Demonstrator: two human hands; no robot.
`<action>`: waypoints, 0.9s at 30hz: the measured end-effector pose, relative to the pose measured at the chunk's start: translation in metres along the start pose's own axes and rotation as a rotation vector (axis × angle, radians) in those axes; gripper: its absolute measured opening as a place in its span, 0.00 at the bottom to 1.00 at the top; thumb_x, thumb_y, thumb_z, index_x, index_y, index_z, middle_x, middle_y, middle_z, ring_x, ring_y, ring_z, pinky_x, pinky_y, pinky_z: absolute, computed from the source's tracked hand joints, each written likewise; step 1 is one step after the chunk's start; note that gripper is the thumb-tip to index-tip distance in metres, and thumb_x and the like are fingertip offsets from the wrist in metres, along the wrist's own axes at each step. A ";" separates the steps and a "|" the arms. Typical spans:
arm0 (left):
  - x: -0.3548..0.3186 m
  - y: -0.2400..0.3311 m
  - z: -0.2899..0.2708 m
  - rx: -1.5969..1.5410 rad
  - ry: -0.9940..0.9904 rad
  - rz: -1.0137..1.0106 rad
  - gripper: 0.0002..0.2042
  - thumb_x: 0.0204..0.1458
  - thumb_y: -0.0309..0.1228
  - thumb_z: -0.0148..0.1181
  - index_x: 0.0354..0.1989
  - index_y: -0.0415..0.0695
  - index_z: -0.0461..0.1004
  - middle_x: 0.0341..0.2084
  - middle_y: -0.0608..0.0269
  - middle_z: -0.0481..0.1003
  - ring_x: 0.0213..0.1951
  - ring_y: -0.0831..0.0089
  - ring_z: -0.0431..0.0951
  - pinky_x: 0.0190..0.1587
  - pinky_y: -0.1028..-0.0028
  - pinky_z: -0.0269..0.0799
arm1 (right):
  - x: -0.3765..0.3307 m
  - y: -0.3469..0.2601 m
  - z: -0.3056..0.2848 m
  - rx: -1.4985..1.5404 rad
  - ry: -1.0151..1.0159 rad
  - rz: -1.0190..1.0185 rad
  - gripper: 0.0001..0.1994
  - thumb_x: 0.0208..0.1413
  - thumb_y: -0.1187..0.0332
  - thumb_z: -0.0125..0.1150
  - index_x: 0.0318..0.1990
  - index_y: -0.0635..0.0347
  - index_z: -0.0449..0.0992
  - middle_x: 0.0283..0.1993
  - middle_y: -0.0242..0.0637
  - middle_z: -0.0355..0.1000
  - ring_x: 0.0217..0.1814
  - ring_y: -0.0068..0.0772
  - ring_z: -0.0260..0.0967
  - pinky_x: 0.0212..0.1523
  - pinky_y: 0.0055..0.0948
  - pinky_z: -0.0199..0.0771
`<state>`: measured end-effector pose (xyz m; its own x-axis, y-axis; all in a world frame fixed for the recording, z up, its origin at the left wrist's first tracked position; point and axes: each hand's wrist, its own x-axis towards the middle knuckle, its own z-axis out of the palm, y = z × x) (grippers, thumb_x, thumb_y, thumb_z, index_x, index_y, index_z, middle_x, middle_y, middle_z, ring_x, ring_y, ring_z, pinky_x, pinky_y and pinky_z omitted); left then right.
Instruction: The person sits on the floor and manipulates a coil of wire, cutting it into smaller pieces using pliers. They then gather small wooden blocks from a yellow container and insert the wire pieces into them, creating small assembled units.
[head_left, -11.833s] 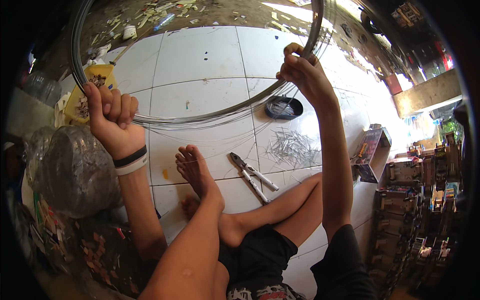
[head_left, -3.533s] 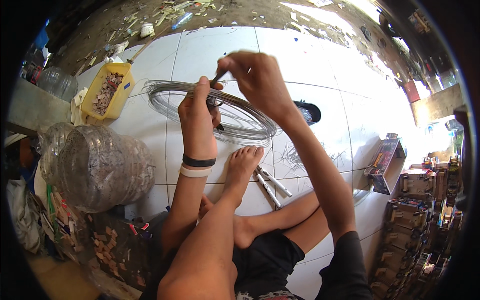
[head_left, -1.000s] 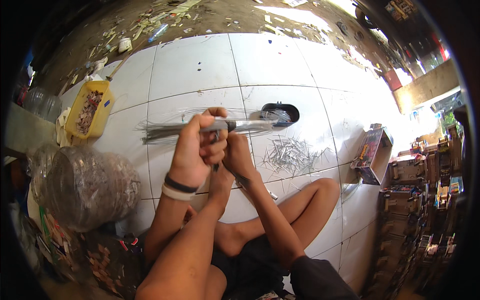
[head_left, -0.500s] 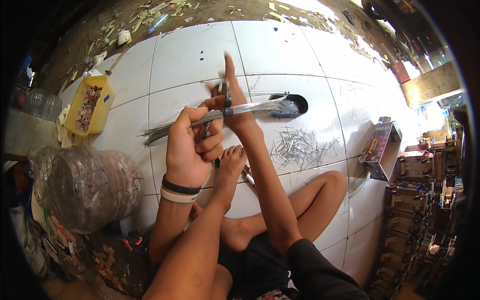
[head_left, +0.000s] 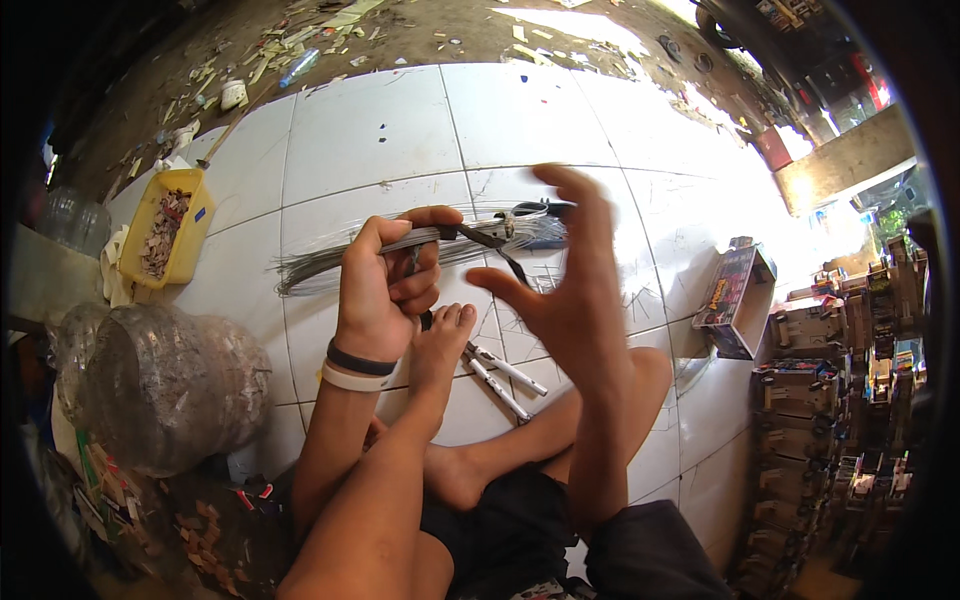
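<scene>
from here i see l hand [head_left: 385, 290] curled tight round the wire [head_left: 330, 265], a bundle held over the mid of the tiles [head_left: 370, 105]. blk strip [head_left: 480, 237] trails off it twd r hand [head_left: 575, 285], spread wide & blurry; can't tell if they touch. yellow tub [head_left: 192, 252], nr tiles' l edge, has small brown bits [head_left: 163, 238] in it. dk tub [head_left: 545, 241] behind the wire's partly hidden, contents unclear. printed box [head_left: 725, 300] nr r edge, contents unclear too.
</scene>
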<state>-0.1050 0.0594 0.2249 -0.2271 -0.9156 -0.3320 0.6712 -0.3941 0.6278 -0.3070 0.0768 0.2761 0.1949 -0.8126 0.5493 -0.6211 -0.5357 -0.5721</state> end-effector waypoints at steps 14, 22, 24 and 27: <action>-0.009 0.001 -0.003 0.139 -0.002 -0.043 0.14 0.71 0.39 0.60 0.58 0.45 0.73 0.33 0.73 0.64 0.22 0.89 0.52 0.22 0.83 0.47 | -0.066 0.038 0.112 0.335 -0.042 0.372 0.05 0.71 0.70 0.58 0.43 0.61 0.76 0.24 0.55 0.73 0.26 0.65 0.73 0.28 0.55 0.68; -0.035 0.019 0.002 0.423 -0.008 -0.108 0.20 0.76 0.49 0.51 0.53 0.42 0.76 0.19 0.81 0.53 0.17 0.90 0.45 0.18 0.81 0.40 | 0.014 0.083 0.182 1.062 0.369 0.250 0.15 0.79 0.60 0.55 0.39 0.60 0.72 0.27 0.21 0.62 0.27 0.10 0.53 0.25 0.20 0.53; -0.035 0.019 0.007 0.368 -0.037 -0.199 0.23 0.77 0.51 0.48 0.55 0.41 0.77 0.17 0.83 0.49 0.15 0.89 0.43 0.17 0.81 0.39 | 0.026 0.079 0.183 0.984 0.465 0.153 0.15 0.80 0.60 0.52 0.41 0.60 0.70 0.28 0.22 0.63 0.26 0.10 0.54 0.25 0.19 0.54; -0.037 0.010 0.015 0.330 -0.053 -0.248 0.24 0.77 0.50 0.46 0.60 0.40 0.76 0.16 0.83 0.48 0.15 0.89 0.43 0.16 0.81 0.39 | 0.033 0.076 0.180 1.149 0.405 0.086 0.16 0.81 0.59 0.49 0.40 0.60 0.69 0.28 0.23 0.64 0.26 0.11 0.54 0.25 0.18 0.56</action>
<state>-0.1005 0.0879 0.2533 -0.3952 -0.7893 -0.4698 0.3315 -0.5996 0.7285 -0.2107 -0.0318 0.1410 -0.1920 -0.8351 0.5155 0.4518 -0.5416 -0.7089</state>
